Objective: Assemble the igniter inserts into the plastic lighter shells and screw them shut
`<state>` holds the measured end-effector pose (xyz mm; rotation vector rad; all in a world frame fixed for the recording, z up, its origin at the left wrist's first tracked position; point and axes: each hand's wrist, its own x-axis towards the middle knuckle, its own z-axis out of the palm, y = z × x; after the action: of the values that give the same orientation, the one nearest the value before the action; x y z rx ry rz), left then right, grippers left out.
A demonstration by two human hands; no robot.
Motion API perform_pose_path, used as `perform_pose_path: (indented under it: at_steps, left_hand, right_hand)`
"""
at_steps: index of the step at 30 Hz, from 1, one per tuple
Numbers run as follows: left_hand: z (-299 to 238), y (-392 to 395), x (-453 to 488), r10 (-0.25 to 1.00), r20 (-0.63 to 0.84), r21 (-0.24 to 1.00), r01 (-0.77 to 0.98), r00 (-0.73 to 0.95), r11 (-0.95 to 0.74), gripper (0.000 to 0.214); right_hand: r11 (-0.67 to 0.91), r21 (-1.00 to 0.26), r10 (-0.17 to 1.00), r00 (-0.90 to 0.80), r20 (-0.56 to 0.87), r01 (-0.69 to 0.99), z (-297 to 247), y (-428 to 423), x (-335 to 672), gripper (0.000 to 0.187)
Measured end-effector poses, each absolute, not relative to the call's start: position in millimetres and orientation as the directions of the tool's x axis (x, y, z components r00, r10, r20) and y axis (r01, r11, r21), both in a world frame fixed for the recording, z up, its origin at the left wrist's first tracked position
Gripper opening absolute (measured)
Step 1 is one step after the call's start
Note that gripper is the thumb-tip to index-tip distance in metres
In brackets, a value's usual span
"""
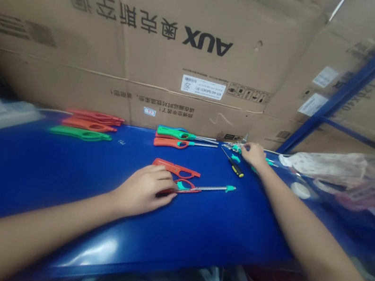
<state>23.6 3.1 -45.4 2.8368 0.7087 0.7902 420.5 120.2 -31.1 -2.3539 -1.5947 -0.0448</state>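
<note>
My left hand (pixel 147 186) is closed round the handle of an orange long-neck lighter (pixel 188 188), which lies on the blue table. It has a green trigger, and its metal tube points right with a small green piece at the tip. Just behind it is a loose orange handle shell (pixel 185 171). My right hand (pixel 254 154) reaches into a pile of small green and metal parts (pixel 233 147) near the back edge. Its fingertips are pinched together, and what they grip is too small to make out. A black and yellow screwdriver (pixel 236 168) lies beside that pile.
Lighters with green and orange handles (pixel 173 138) lie stacked at the back. Orange and green handle shells (pixel 85 126) are piled at the left. Clear plastic bags (pixel 327 165) and a white round lid (pixel 300 190) lie at the right. A large cardboard box (pixel 116 52) stands behind.
</note>
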Motion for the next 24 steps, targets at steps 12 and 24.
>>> perform_pose_path:
  at_steps: [12, 24]
  left_hand:
    - [-44.3, 1.3, 25.0, 0.474, 0.466, 0.237, 0.41, 0.747, -0.881, 0.014]
    - [-44.3, -0.8, 25.3, 0.476, 0.468, 0.251, 0.405, 0.744, -0.879, 0.015]
  right_hand:
    - [-0.29, -0.194, 0.956, 0.293, -0.013, 0.937, -20.6, 160.6, 430.0, 0.034]
    - [-0.224, -0.245, 0.971, 0.195, -0.139, 0.943, 0.5, 145.4, 425.6, 0.034]
